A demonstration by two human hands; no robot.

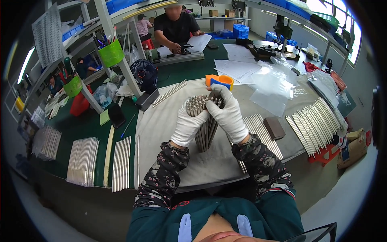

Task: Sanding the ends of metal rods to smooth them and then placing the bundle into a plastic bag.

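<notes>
A thick bundle of slim metal rods (204,135) stands on end on the grey cloth, its tops level with my gloved hands. My left hand (188,125) is wrapped round the left side of the bundle. On the other side my right hand (226,112) curls over the tops, thumb and fingers closed on the rods there. Both hands wear white gloves, with fingertips bare or dark on the right one. Just beyond the bundle sits an orange and blue tape roll (221,80).
Rows of rods lie right (314,126), beside a dark brown block (274,128), and left (121,164), near wrapped rods (82,162). A black fan (144,75), papers (238,69) and plastic bags (274,86) lie farther back. Across the table a person (175,30) handles a paper.
</notes>
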